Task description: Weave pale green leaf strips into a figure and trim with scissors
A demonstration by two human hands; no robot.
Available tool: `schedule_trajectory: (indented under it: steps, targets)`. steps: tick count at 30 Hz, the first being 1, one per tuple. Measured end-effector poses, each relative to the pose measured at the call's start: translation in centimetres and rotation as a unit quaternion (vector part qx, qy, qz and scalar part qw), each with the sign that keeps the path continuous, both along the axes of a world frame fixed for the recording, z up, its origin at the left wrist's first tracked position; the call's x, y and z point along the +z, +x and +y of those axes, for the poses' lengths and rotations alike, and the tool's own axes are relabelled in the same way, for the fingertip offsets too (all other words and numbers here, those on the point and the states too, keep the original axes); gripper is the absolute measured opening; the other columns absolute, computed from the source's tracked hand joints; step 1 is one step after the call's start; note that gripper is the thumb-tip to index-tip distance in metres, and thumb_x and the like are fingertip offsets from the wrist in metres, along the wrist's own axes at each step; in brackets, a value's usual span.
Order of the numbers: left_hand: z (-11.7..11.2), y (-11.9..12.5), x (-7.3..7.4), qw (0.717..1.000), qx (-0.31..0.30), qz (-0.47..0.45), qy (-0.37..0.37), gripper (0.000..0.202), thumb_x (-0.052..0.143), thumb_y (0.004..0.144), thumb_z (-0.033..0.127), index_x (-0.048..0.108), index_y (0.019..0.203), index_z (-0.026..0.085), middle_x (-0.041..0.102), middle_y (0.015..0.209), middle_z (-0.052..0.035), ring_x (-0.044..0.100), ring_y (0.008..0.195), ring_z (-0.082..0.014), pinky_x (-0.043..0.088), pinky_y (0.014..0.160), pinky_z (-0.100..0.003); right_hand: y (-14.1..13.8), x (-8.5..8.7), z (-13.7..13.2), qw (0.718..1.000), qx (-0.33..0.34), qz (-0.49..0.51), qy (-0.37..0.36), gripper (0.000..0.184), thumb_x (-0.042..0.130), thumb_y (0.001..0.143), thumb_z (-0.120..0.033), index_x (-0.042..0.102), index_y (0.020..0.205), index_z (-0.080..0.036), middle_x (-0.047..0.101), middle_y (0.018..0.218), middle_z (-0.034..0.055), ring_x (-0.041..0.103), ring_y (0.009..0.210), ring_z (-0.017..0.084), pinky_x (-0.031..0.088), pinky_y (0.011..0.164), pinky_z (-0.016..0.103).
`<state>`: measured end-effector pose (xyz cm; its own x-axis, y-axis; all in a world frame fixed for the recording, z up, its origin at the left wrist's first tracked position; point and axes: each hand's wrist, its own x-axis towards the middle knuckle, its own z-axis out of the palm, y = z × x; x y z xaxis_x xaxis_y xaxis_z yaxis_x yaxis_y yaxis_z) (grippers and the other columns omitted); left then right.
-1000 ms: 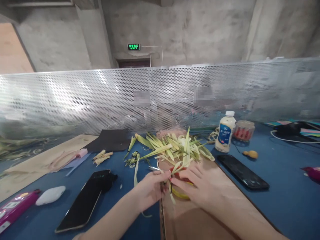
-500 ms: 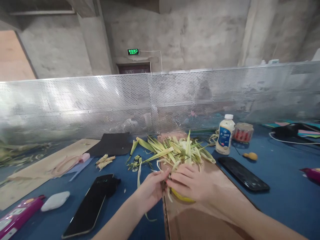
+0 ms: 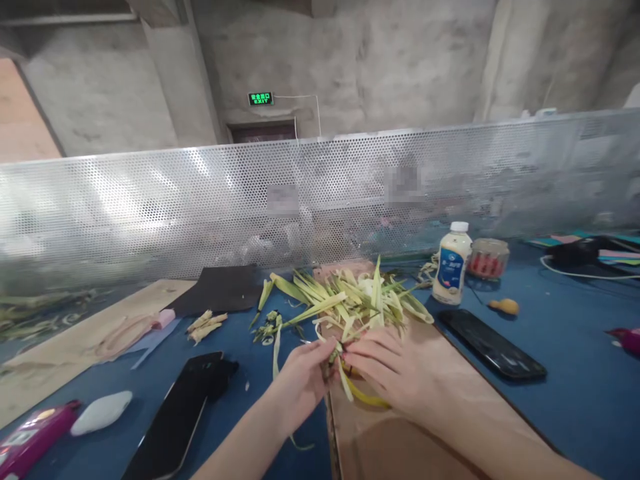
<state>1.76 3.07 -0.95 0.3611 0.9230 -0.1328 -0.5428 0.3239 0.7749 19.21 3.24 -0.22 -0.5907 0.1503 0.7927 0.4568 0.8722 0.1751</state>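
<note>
- Strip (image 3: 346, 383): fingertip shaping seems in hand.
- Left hand (image 3: 304, 372) pinches it; right hand (image 3: 389, 365) curls beside it, hold unclear.
- Next move likely needs steady pinching.

On my head feed, both hands meet over the cardboard (image 3: 385, 443). Left hand (image 3: 303, 375) pinches a husk strip (image 3: 346, 383); right hand (image 3: 387, 365) has fingers at the same spot, grip partly hidden. Yellow band (image 3: 369, 399) partly under right hand. Husk pile (image 3: 350, 300) just beyond, far side. Bottle (image 3: 451, 270) and jar (image 3: 489, 259) far right, right phone (image 3: 493, 343) nearer; left phone (image 3: 175, 413) near left.
</note>
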Motion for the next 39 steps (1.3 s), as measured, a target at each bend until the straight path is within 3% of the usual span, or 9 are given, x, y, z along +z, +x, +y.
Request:
schedule_trajectory:
  steps: [7, 12, 20, 25, 30, 35, 39]
  targets:
    - [0.1, 0.0, 0.0, 1.000, 0.026, 0.000, 0.013, 0.010, 0.061, 0.073, 0.019, 0.060, 0.081, 0.012, 0.060, 0.074, -0.0018, 0.055, 0.061, -0.0073, 0.042, 0.058, -0.019, -1.4, -0.9, -0.8, 0.979, -0.024, 0.141, -0.145, 0.016, 0.048, 0.083, -0.016, 0.062, 0.088, -0.021, 0.062, 0.091, 0.0043, 0.054, 0.083, 0.015, 0.048, 0.071, 0.031]
    - [0.1, 0.0, 0.2, 0.999, 0.042, 0.013, 0.013, 0.013, 0.063, 0.072, 0.018, 0.060, 0.082, 0.011, 0.058, 0.070, -0.0017, 0.054, 0.059, -0.0069, 0.041, 0.057, -0.019, -1.4, -0.7, -1.2, 0.973, -0.037, 0.142, -0.179, 0.015, 0.050, 0.081, -0.016, 0.062, 0.088, -0.023, 0.063, 0.093, 0.0045, 0.056, 0.084, 0.017, 0.048, 0.074, 0.034]
    - [0.4, 0.1, -0.3, 0.995, 0.078, 0.057, 0.039, 0.021, 0.067, 0.067, 0.021, 0.061, 0.085, 0.012, 0.058, 0.070, -0.0006, 0.053, 0.059, -0.0050, 0.039, 0.059, -0.017, -1.7, -1.0, -1.0, 0.956, -0.004, 0.179, -0.232, 0.014, 0.052, 0.079, -0.013, 0.061, 0.085, -0.022, 0.065, 0.089, 0.0017, 0.056, 0.083, 0.016, 0.047, 0.076, 0.032]
    - [0.2, 0.2, 0.1, 0.993, 0.076, 0.081, 0.044, 0.022, 0.070, 0.064, 0.022, 0.061, 0.080, 0.011, 0.058, 0.064, -0.0004, 0.051, 0.054, -0.0054, 0.036, 0.055, -0.017, -1.6, -0.8, -0.9, 0.958, -0.005, 0.178, -0.226, 0.014, 0.049, 0.081, -0.015, 0.060, 0.087, -0.022, 0.063, 0.085, 0.0022, 0.056, 0.082, 0.015, 0.047, 0.073, 0.031]
    - [-0.6, 0.5, 0.8, 0.984, 0.047, 0.128, 0.114, 0.018, 0.067, 0.067, 0.022, 0.058, 0.080, 0.013, 0.055, 0.071, 0.0009, 0.048, 0.056, -0.0051, 0.034, 0.054, -0.018, -1.1, -0.4, -0.5, 0.974, 0.001, 0.151, -0.168, 0.017, 0.046, 0.082, -0.010, 0.058, 0.088, -0.021, 0.059, 0.089, 0.0049, 0.052, 0.085, 0.016, 0.045, 0.075, 0.033]
    - [-1.0, 0.5, 1.2, 0.968, 0.044, 0.202, 0.140, 0.017, 0.063, 0.069, 0.023, 0.055, 0.081, 0.015, 0.053, 0.071, 0.0011, 0.048, 0.057, -0.0068, 0.034, 0.053, -0.019, -1.0, -1.0, 0.4, 0.973, 0.019, 0.137, -0.186, 0.016, 0.044, 0.083, -0.008, 0.053, 0.087, -0.020, 0.058, 0.093, 0.0037, 0.049, 0.093, 0.015, 0.039, 0.086, 0.034]
    - [-1.1, 0.4, 1.4, 0.958, 0.020, 0.235, 0.163, 0.015, 0.062, 0.068, 0.021, 0.056, 0.081, 0.015, 0.052, 0.070, 0.0006, 0.047, 0.058, -0.0084, 0.035, 0.054, -0.020, -0.9, -1.6, 0.3, 0.966, -0.010, 0.138, -0.219, 0.014, 0.042, 0.085, -0.010, 0.051, 0.086, -0.020, 0.056, 0.091, 0.0039, 0.049, 0.091, 0.015, 0.041, 0.080, 0.031]
